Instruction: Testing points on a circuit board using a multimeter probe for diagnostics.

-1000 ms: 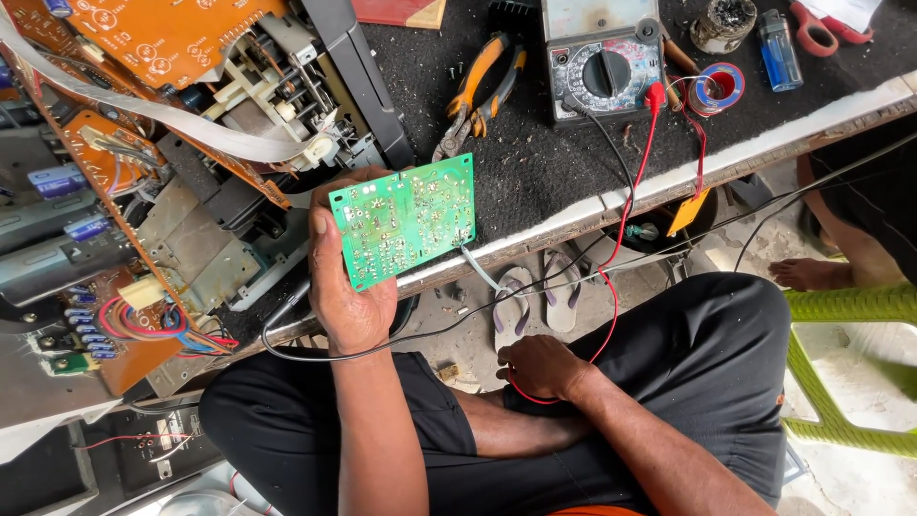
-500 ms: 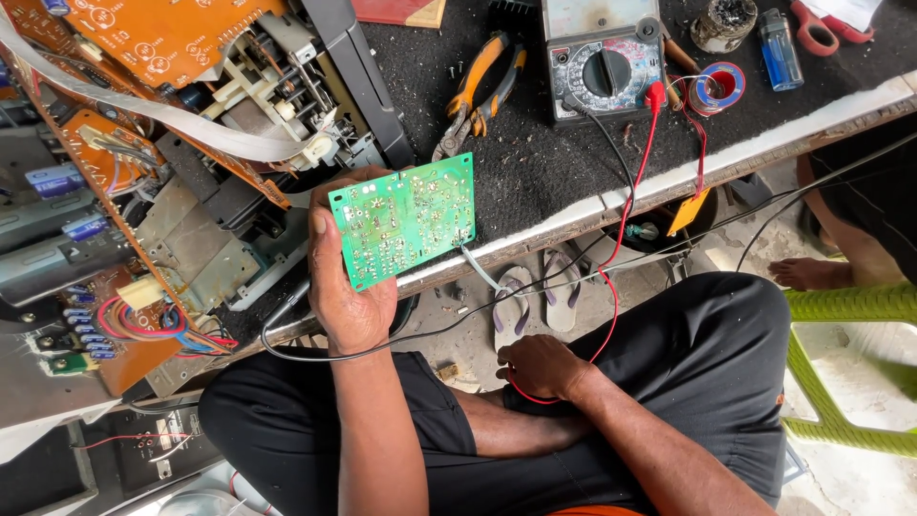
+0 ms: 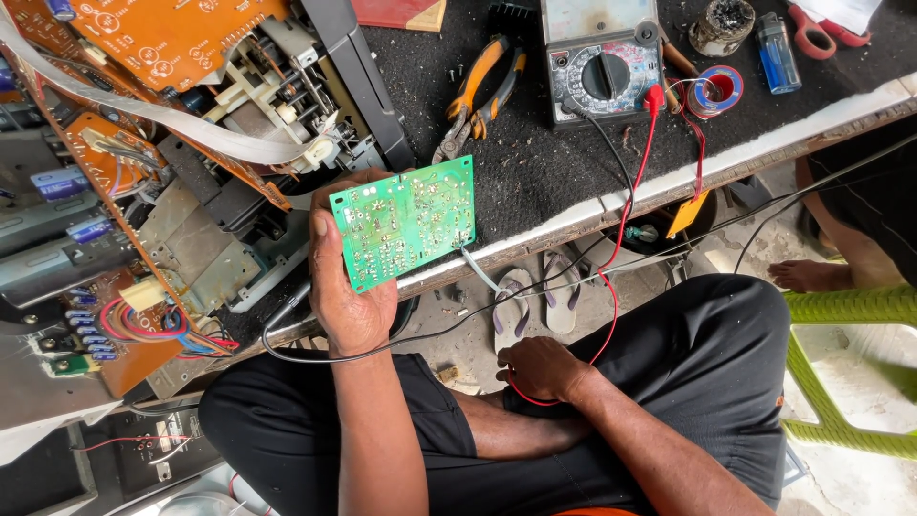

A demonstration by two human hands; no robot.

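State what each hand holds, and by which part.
The left hand holds the green circuit board by its left edge. The right hand rests on the lap, closed around the red wire.

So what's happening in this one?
A person sits at a cluttered black workbench. Their left hand holds up a green circuit board, solder side facing the camera, over the bench edge. Their right hand rests low by the lap, gripping a red test lead that runs up to an analog multimeter. Orange-handled pliers lie beside the meter, and an opened chassis with orange boards sits to the left.
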